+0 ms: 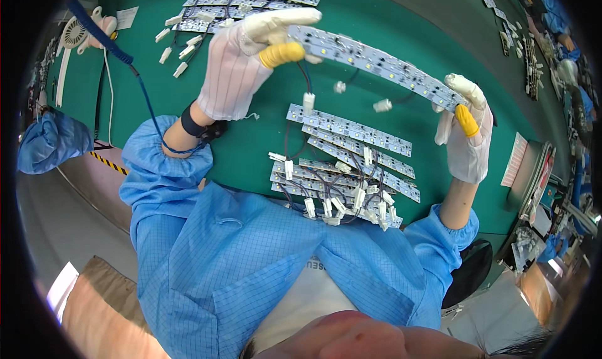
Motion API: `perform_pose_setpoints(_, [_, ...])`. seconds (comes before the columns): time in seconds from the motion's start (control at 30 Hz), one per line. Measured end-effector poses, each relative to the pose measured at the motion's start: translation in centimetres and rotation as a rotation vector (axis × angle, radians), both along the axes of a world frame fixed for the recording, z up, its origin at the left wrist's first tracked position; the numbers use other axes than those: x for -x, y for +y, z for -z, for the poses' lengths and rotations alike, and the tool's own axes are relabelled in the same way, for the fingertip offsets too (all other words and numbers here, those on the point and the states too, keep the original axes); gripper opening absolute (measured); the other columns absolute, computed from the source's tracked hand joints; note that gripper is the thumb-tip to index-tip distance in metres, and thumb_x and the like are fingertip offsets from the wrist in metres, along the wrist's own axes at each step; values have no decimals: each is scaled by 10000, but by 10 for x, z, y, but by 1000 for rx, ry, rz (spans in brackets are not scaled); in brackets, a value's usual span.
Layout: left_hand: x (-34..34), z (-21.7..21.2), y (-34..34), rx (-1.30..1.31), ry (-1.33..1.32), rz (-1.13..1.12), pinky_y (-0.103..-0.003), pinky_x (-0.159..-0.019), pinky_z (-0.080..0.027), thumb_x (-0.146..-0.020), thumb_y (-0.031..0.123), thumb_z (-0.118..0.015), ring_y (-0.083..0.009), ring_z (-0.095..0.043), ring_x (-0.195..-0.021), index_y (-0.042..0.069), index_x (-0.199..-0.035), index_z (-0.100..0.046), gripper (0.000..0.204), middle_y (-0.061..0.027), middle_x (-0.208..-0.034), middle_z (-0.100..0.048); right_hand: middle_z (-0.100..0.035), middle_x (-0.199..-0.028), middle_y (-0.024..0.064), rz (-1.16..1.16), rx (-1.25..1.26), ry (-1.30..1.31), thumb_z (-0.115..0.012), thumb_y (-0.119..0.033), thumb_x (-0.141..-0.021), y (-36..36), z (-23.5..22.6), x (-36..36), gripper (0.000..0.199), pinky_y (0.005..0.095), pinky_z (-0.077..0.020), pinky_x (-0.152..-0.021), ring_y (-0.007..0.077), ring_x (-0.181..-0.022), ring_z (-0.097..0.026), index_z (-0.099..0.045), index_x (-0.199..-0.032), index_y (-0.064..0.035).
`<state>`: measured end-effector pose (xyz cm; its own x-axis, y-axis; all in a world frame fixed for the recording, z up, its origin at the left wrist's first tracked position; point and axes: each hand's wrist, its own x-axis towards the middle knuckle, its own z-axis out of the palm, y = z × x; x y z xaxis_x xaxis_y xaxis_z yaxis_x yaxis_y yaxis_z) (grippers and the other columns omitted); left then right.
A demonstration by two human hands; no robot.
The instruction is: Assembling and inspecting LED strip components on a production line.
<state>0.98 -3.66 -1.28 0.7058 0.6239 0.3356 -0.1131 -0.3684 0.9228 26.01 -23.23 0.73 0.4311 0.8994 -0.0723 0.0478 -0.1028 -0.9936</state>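
Right hand point(467, 133), white glove with yellow fingertip cot, pinches right end of long LED strip board point(376, 61); left hand point(241, 61) clamps left end, upper centre of frame. Board looks light, thin, stiff but bendable, fragile; best held by edges. Wire leads with white connectors point(382, 105) dangle. Pile of similar boards point(345, 177) on green mat point(251, 146), frame centre

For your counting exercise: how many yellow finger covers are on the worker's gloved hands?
2: one yellow rubber finger cover on the left hand, one on the right hand. Others may be hidden.
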Motion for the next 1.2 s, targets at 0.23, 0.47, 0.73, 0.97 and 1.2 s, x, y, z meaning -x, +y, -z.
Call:
perform_pose_setpoints(0.23, [2, 7, 13, -105, 383, -187, -222, -836, -428, -906, 242, -610, -66, -579, -879, -8, -1215, -590, 398, -40, -1030, -671, -626, -888, 191, -230, -183, 131, -634, -404, -821, 1, 1, 2, 647, 201, -450, -528, 129, -497, -577, -492, -1226, 82])
perform_pose_setpoints(0.47, [-5, -3, 2, 30, 5, -34, -234, -781, -458, -909, 308, -611, -86, -623, -821, -18, -1254, -546, 479, -80, -835, -704, -617, -902, 169, -169, -74, 81, -549, -384, -890, 5, -3, -2, 578, 183, -433, -480, 120, -490, -562, -482, -1258, 56])
perform_pose_setpoints(0.73, [0, 7, 16, -545, 205, -64, -296, -742, -499, -900, 157, -539, -219, -661, -792, 52, -1024, -673, 210, -96, -836, -696, -633, -819, 110, -84, -27, 136, -671, -596, -739, -5, 12, -12, 827, 212, -451, -473, 127, -540, -572, -499, -1205, 65])
perform_pose_setpoints(0.97, [16, 54, 32, -584, 315, -250, -355, -680, -490, -786, 45, -662, -254, -624, -785, 89, -1143, -606, 364, -54, -995, -640, -611, -752, 116, -125, -38, 175, -677, -542, -768, -8, 6, -2, 735, 225, -451, -420, 146, -506, -572, -516, -1147, 68])
perform_pose_setpoints(1.2, [7, -3, 9, -154, 263, -96, -266, -751, -462, -1008, 300, -423, -132, -644, -714, -16, -1129, -613, 388, -62, -680, -693, -622, -711, 140, -125, -13, 283, -581, -475, -878, -1, 10, -4, 583, 255, -469, -429, 176, -458, -557, -532, -1081, 69])
